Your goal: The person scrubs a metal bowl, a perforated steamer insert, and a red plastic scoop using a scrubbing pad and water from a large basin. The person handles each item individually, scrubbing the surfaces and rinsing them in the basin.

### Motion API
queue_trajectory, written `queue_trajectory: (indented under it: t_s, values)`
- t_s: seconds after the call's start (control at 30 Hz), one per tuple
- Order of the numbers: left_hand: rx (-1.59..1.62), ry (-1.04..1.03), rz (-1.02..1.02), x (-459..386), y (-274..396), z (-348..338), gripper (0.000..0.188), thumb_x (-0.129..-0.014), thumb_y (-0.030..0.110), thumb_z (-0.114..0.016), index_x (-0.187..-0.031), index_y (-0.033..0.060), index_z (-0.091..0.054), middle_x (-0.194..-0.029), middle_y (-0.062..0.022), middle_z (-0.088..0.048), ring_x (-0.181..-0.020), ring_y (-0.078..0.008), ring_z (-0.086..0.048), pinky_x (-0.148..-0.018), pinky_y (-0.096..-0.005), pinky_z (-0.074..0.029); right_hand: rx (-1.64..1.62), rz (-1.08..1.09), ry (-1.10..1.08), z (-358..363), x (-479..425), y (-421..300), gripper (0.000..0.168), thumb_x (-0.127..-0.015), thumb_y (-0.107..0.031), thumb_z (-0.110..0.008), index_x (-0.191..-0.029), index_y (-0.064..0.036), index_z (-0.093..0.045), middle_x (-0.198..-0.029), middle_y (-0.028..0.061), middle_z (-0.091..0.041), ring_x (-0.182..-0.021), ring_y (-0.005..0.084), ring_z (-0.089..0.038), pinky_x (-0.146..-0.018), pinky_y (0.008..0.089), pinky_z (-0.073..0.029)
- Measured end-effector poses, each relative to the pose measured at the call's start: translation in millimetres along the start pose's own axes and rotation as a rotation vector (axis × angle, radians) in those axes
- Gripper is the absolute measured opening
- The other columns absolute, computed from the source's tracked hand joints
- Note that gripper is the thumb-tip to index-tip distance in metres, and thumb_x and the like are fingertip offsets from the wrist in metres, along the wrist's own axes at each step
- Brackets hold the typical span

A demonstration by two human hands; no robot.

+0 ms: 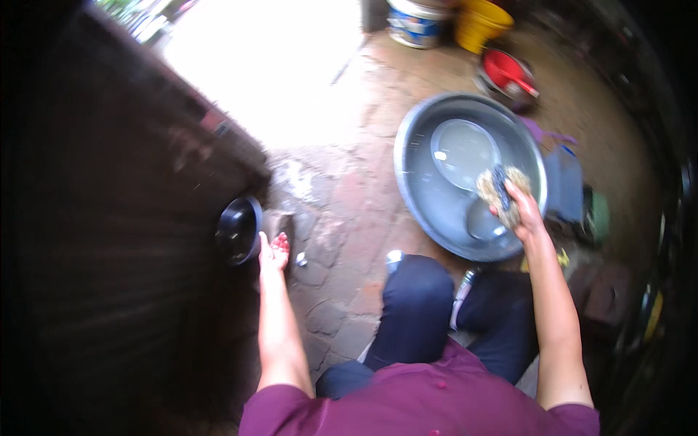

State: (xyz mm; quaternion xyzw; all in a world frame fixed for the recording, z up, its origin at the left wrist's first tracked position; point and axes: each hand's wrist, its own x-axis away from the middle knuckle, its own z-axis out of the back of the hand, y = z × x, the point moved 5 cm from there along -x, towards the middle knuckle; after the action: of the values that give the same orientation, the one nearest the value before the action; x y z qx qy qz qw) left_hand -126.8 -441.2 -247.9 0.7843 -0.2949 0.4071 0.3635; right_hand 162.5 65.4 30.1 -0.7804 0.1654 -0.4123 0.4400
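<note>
My right hand [524,211] grips a bundle of pale fibrous scrubbing material [515,180] with a dark blue strip across it. It is held over a large round grey basin [417,210]. Inside the basin lie a pale round dish-like shape [463,144] and a second, darker round shape [482,218] by the near rim; both look wet. Off to the left, my left hand [274,252] is turned palm up with its fingers apart. Beside its thumb is a dark bowl [239,231], tipped on its side; whether the thumb touches the rim I cannot tell.
Brick and stone paving [338,229] runs between the basin and a dark wall [136,218]. Beyond the basin stand a white bucket [415,24], a yellow bucket [482,24] and a red dipper [504,68] in a pot. A blue-grey container [564,182] is to the right.
</note>
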Motion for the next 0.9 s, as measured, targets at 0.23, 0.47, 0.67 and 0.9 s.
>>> queue_trajectory:
  t_s: [0.23, 0.47, 0.67, 0.9]
  values:
    - [-0.675, -0.570, 0.159, 80.9, -165.0, -269.6, 0.029, -0.090, 0.027, -0.054, -0.105, 0.0023, -0.054, -0.090, -0.0110, -0.064, -0.076, -0.0190, -0.062, -0.068, -0.0277, -0.051, -0.368, 0.150, 0.112, 110.2, -30.5, -56.6, 0.032, -0.085, -0.020, -0.062, -0.111, -0.004, -0.054, -0.101, 0.0121, -0.063, -0.086, 0.0242, -0.064, -0.060, 0.0365, -0.057]
    - [-2.284, -1.083, -0.291, 51.0, -360.0, -359.6, 0.030, -0.086, 0.030, -0.055, -0.098, 0.0026, -0.060, -0.090, -0.0137, -0.064, -0.085, -0.0263, -0.063, -0.076, -0.0376, -0.050, -0.246, 0.082, 0.063, 133.8, -34.3, -41.6, 0.033, -0.086, -0.020, -0.060, -0.113, -0.002, -0.053, -0.101, 0.0107, -0.062, -0.083, 0.0205, -0.064, -0.057, 0.0345, -0.056]
    - [-2.422, -0.336, -0.622, -2.8, -415.9, -301.1, 0.054, -0.084, 0.039, -0.054, -0.127, 0.0090, -0.046, -0.141, -0.0115, -0.033, -0.129, -0.0278, -0.032, -0.102, -0.0460, -0.030, -0.361, -0.033, 0.228, 214.2, -28.7, 39.7, 0.035, -0.086, -0.018, -0.060, -0.116, -0.002, -0.051, -0.104, 0.0121, -0.061, -0.085, 0.0224, -0.064, -0.057, 0.0346, -0.057]
    - [-0.851, -0.513, 0.366, 5.3, -467.0, -265.5, 0.086, -0.081, 0.054, -0.056, -0.144, 0.0134, -0.012, -0.148, -0.0088, -0.016, -0.134, -0.0311, -0.019, -0.102, -0.0553, -0.023, -0.064, -0.177, 0.286, 229.1, -78.1, 152.2, 0.045, -0.078, -0.015, -0.067, -0.118, -0.005, -0.048, -0.100, 0.0088, -0.060, -0.083, 0.0198, -0.061, -0.064, 0.0319, -0.054]
